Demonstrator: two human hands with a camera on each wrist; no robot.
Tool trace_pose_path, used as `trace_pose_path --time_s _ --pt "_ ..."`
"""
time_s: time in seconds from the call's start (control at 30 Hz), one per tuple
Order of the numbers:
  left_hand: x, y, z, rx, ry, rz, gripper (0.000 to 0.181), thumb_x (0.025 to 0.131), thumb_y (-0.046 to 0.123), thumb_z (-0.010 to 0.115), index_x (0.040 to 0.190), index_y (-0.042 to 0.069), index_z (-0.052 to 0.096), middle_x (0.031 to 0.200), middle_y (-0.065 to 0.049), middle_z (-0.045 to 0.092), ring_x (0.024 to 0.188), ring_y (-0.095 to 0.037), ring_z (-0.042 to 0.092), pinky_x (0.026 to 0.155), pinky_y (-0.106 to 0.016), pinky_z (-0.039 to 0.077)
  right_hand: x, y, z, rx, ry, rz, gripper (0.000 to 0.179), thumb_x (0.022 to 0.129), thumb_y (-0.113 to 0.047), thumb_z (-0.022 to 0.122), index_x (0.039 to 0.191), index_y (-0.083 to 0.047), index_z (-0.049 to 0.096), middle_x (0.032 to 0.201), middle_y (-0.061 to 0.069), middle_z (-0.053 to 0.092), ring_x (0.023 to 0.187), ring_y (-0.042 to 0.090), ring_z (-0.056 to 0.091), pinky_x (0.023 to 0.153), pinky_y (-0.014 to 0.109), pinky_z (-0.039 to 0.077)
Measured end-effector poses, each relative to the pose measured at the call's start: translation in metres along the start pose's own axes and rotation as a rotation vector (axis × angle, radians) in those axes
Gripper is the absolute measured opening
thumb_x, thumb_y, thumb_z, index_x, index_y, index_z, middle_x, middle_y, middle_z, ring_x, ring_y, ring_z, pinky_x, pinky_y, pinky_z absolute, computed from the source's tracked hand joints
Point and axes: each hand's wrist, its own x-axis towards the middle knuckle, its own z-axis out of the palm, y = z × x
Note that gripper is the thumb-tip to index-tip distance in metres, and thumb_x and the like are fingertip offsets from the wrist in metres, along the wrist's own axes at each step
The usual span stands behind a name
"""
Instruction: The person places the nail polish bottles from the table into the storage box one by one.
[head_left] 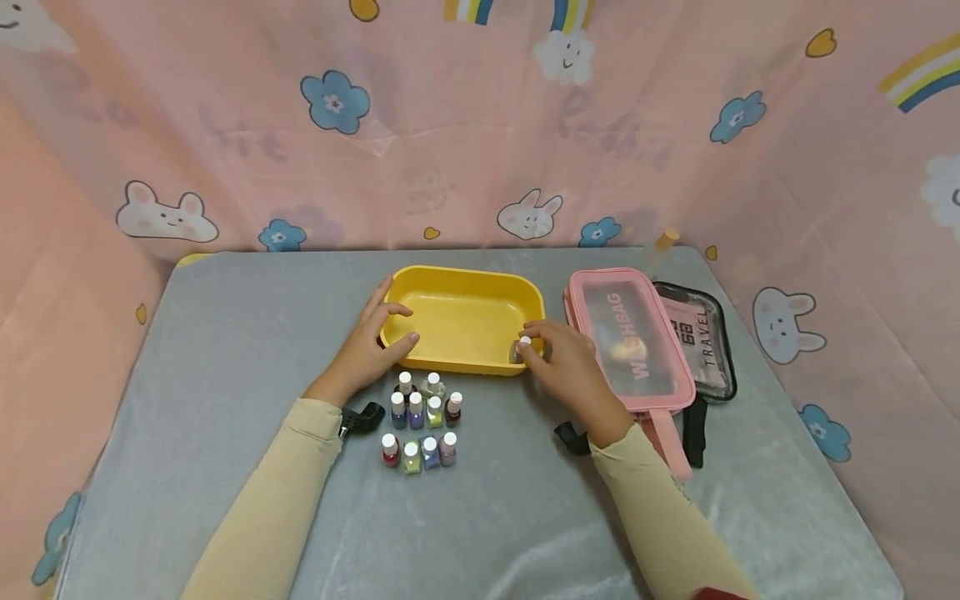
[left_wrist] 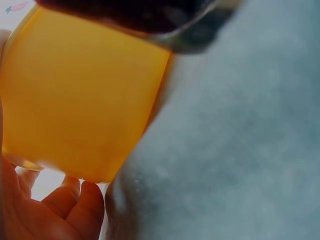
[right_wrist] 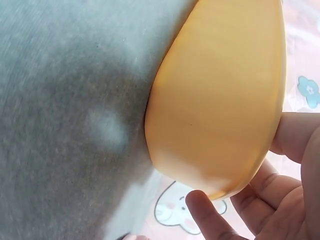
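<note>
A yellow tray [head_left: 461, 364] lies on the table. My left hand [head_left: 365, 346] rests at its left end, fingers spread, with thumb and index finger reaching over the rim. In the left wrist view, fingers [left_wrist: 87, 210] touch the tray's outer wall. My right hand [head_left: 566, 362] pinches a small white-capped bottle [head_left: 525, 341], like nail polish, at the tray's front right corner; the fingers partly hide it. The right wrist view shows that hand around the tray's end [right_wrist: 215, 115], with the bottle hidden. Several white-capped nail polish bottles [head_left: 416, 410] stand in rows before the tray.
To the right lies a pink wash bag [head_left: 637, 333] with a clear window, overlapping a black-edged travel pouch [head_left: 708, 342]. Behind them stands a clear bottle with a tan cap [head_left: 666, 240]. A grey cloth [head_left: 247, 333] covers the table; a patterned pink curtain [head_left: 442, 125] hangs behind.
</note>
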Motion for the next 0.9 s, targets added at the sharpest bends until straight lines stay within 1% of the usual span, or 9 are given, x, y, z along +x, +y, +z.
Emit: trace_pose_path --time_s 0.1,0.27,0.33,0.47,0.53,0.63,0.7,0.77,0.9 --pt "0.000 -0.001 0.001 -0.006 -0.001 -0.005 0.044 0.099 0.036 0.070 0.133 0.011 0.060 0.177 0.008 0.003 0.162 -0.029 0.010 0.124 -0.064 0.019 0.000 0.001 0.000 0.012 0.000 -0.003 0.029 0.104 -0.028 0.066 0.121 -0.005 0.073 0.141 0.013 0.065 0.136 0.037 0.053 0.113 0.063 0.030" --pt "0.000 -0.001 0.001 -0.012 0.001 -0.010 0.043 0.099 0.037 0.070 0.132 0.011 0.060 0.177 0.010 0.004 0.162 -0.028 0.010 0.125 -0.063 0.019 -0.002 0.000 -0.001 0.022 0.006 0.000 0.039 0.104 -0.028 0.066 0.134 -0.003 0.069 0.143 0.017 0.063 0.137 0.039 0.051 0.116 0.063 0.029" --pt "0.000 -0.001 0.001 -0.012 0.002 -0.011 0.043 0.099 0.037 0.070 0.132 0.011 0.060 0.177 0.010 0.004 0.161 -0.028 0.011 0.125 -0.062 0.019 -0.004 -0.002 -0.002 0.029 0.026 0.001 0.043 0.103 -0.028 0.067 0.139 -0.003 0.066 0.144 0.018 0.063 0.138 0.040 0.050 0.118 0.062 0.029" --pt "0.000 0.000 0.001 -0.016 0.001 -0.011 0.043 0.099 0.037 0.070 0.132 0.011 0.060 0.177 0.011 0.004 0.161 -0.028 0.011 0.125 -0.063 0.019 -0.008 -0.011 -0.006 0.047 0.096 0.004 0.047 0.102 -0.029 0.070 0.143 -0.007 0.065 0.145 0.014 0.063 0.140 0.038 0.047 0.120 0.062 0.025" --pt "0.000 0.000 0.001 -0.018 0.001 -0.011 0.043 0.099 0.037 0.071 0.132 0.012 0.060 0.177 0.011 0.004 0.161 -0.028 0.011 0.125 -0.062 0.019 -0.012 -0.017 -0.007 0.079 0.131 -0.003 0.046 0.102 -0.028 0.071 0.143 -0.008 0.065 0.146 0.012 0.063 0.140 0.036 0.046 0.121 0.061 0.026" --pt "0.000 0.000 0.001 -0.017 0.000 -0.011 0.042 0.099 0.037 0.070 0.132 0.012 0.060 0.177 0.011 0.004 0.161 -0.028 0.011 0.125 -0.062 0.019 -0.019 -0.029 -0.008 0.177 0.163 -0.061 0.044 0.101 -0.022 0.073 0.141 -0.007 0.066 0.143 0.013 0.064 0.138 0.034 0.050 0.119 0.058 0.034" --pt "0.000 0.000 0.000 -0.015 0.001 -0.010 0.042 0.099 0.036 0.070 0.132 0.012 0.060 0.177 0.011 0.004 0.162 -0.027 0.011 0.125 -0.062 0.019 -0.024 -0.038 -0.008 0.252 0.156 -0.117 0.042 0.100 -0.018 0.074 0.139 -0.005 0.067 0.141 0.013 0.065 0.136 0.033 0.053 0.117 0.056 0.038" --pt "0.000 0.000 0.000 -0.014 0.000 -0.008 0.041 0.099 0.036 0.070 0.132 0.012 0.060 0.177 0.010 0.004 0.162 -0.028 0.011 0.125 -0.063 0.019 -0.030 -0.046 -0.005 0.305 0.130 -0.173 0.041 0.099 -0.016 0.074 0.137 -0.004 0.067 0.140 0.012 0.066 0.132 0.032 0.057 0.115 0.055 0.041" --pt "0.000 0.000 -0.001 -0.013 0.002 -0.006 0.041 0.099 0.037 0.070 0.131 0.013 0.060 0.178 0.006 0.005 0.161 -0.028 0.011 0.124 -0.063 0.019 -0.039 -0.058 0.004 0.355 0.041 -0.227 0.044 0.098 -0.017 0.077 0.139 -0.005 0.066 0.139 0.008 0.067 0.128 0.028 0.060 0.112 0.053 0.046"
